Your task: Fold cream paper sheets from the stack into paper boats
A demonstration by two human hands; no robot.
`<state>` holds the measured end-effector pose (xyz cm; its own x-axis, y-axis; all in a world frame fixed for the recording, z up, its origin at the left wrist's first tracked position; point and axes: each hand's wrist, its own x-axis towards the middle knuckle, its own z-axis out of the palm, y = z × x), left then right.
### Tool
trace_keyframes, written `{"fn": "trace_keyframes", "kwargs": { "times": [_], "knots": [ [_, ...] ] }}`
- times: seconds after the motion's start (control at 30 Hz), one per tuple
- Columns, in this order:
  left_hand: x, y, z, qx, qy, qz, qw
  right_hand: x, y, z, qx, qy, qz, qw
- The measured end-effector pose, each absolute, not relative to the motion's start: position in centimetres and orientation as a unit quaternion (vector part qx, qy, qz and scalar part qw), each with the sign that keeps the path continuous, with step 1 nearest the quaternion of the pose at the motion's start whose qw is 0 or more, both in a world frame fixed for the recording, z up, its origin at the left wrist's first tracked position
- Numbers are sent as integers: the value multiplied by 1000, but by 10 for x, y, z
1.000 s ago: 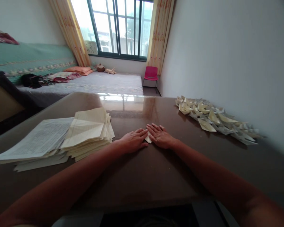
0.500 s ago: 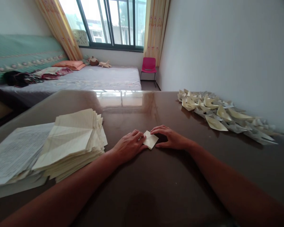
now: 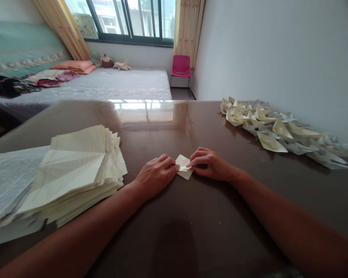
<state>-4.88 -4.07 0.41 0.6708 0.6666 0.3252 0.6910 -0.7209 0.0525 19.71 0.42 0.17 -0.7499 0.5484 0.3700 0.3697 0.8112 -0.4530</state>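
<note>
A small folded square of cream paper (image 3: 184,173) lies corner-on on the brown table, with a flap partly raised across its middle. My left hand (image 3: 158,173) is closed on the paper's left corner, thumb and fingers pressed together there. My right hand (image 3: 210,164) pinches the right side, its fingertips on the raised flap. Part of the paper's edges is hidden under the fingertips of both hands.
A thick stack of cream paper sheets (image 3: 72,166) sits at the left, over written white sheets (image 3: 11,177). Many folded paper boats (image 3: 271,143) crowd the right side of the table (image 3: 150,239) by the wall. Behind are a bed (image 3: 139,83) and a pink chair (image 3: 181,66).
My right hand has gone from loosely curved beside the paper to pinching its right side. A flap on the paper has lifted. The camera view has tilted down slightly.
</note>
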Motion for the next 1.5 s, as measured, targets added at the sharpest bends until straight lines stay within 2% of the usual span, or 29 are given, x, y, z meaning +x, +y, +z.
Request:
{"fn": "trace_keyframes", "kwargs": {
  "times": [0.2, 0.3, 0.5, 0.73, 1.07, 1.3, 1.5],
  "knots": [
    [-50, -35, -1, -859, -448, -222, -109, 190, 2, 2, -304, -894, 215, 247],
    [-47, -32, -1, -820, -503, -231, -142, 184, 0, -1, -361, -875, 212, 246],
    [-40, -30, -3, -807, -542, -215, -94, 172, -4, -5, -470, -820, 203, 257],
    [-33, -32, 0, -817, -549, -173, -14, 170, -2, -6, -459, -832, 169, 261],
    [-31, -36, 4, -803, -578, -142, 15, 170, 0, -8, -450, -848, 132, 249],
    [-36, -34, 0, -883, -431, -185, 24, 170, 2, -10, -445, -853, 127, 242],
    [-40, -36, 3, -915, -376, -147, 15, 174, -2, -5, -398, -892, 66, 204]
  ]
}}
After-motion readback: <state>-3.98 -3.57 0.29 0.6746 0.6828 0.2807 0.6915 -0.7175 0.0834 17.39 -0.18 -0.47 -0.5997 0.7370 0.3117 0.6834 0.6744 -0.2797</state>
